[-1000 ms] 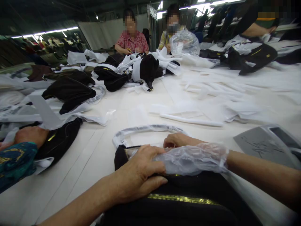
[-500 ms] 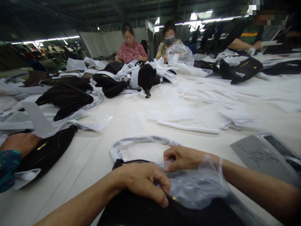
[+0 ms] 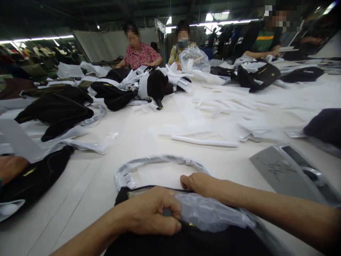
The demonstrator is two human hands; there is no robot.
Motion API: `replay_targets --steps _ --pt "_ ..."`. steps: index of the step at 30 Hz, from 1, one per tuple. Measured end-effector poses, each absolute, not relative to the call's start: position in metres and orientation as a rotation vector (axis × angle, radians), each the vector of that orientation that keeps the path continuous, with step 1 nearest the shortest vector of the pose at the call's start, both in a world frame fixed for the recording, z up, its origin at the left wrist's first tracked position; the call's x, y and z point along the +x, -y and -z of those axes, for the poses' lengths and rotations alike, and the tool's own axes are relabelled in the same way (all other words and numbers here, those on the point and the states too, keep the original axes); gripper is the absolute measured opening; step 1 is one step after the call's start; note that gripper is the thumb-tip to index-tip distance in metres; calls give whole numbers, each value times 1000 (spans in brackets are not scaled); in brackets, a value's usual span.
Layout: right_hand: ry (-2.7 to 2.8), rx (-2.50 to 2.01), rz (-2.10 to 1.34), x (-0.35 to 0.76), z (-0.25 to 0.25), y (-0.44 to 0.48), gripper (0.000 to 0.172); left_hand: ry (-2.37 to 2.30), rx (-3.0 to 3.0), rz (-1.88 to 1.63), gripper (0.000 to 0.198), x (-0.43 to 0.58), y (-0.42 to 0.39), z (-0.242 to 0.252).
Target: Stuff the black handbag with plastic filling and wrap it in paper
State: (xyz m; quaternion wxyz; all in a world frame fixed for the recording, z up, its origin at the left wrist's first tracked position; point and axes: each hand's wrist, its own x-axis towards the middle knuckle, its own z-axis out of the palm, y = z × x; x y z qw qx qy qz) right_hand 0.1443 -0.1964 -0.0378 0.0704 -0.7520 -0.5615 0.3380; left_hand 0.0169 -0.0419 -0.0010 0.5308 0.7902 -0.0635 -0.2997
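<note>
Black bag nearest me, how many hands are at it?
2: left hand at the front edge of the black bag, right hand at its back edge. No others show there.

black bag (image 3: 226,243) | unzipped | clear plastic (image 3: 210,213) in mouth | wrapped strap (image 3: 160,158) arched behind

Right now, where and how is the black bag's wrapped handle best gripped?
The wrapped handle is probably best gripped mid-arc, from above: it loops beyond the black bag, leaving open space inside for fingers, and the right hand is at its right end.

Left hand (image 3: 154,212), right hand (image 3: 200,183) curled
</note>
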Motion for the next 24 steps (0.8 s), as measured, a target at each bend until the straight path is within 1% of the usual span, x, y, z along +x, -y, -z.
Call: replay_targets --steps 3,5,8,14,17,18,21,22,24 --pt "1755 -2263 -1096 140 34 195 11 104 1759 866 15 20 39 5" --pt "1712 -2268 -996 141 31 195 9 90 1631 1004 17 22 39 9" --pt "1606 -2313 -763 143 29 194 14 67 1482 1116 18 23 40 16" --pt "1487 -2323 -576 156 35 173 14 -23 1497 1021 17 31 33 28" --pt "1394 -2328 -501 169 26 173 14 -97 1493 909 26 34 26 30" --pt "1331 -2345 -432 172 20 179 15 -120 1499 857 30 34 24 31" --pt "1061 -2370 -85 170 -6 211 34 -115 1533 680 32 32 21 37" --pt "1044 -2348 -59 166 -13 223 35 -106 1530 651 32 32 20 39" --pt "1273 -2280 -354 157 -22 244 31 -115 1534 654 41 33 20 40"
